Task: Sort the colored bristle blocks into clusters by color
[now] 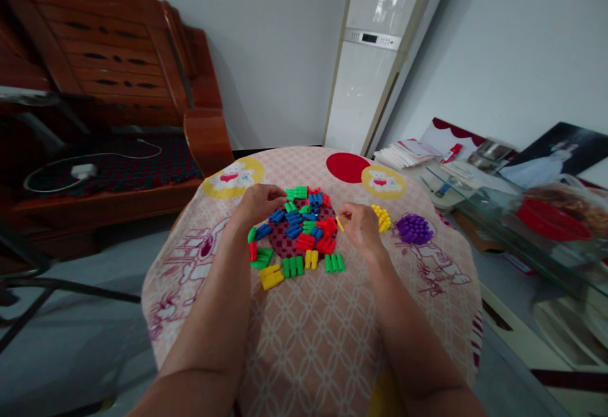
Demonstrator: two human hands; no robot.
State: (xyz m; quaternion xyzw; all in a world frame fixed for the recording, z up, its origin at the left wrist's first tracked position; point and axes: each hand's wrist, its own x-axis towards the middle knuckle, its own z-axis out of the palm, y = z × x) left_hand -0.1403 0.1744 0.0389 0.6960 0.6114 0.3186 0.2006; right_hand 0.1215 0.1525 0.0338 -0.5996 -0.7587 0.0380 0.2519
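A pile of small plastic pegs (300, 227) in red, blue, green and yellow lies on a round table with a patterned cloth (308, 334). My left hand (259, 205) rests curled at the pile's left edge, fingers touching the pegs near a green one. My right hand (360, 225) sits at the pile's right side and pinches a thin yellow peg (339, 223) between thumb and fingers. To the right lie a small group of yellow pegs (382, 218) and a cluster of purple pegs (414, 228).
A wooden bench (109, 87) with a charger cable stands at the left. A tall white air conditioner (375, 56) stands behind the table. At the right a glass table (527, 227) carries papers, a red bowl (553, 219) and a framed photo.
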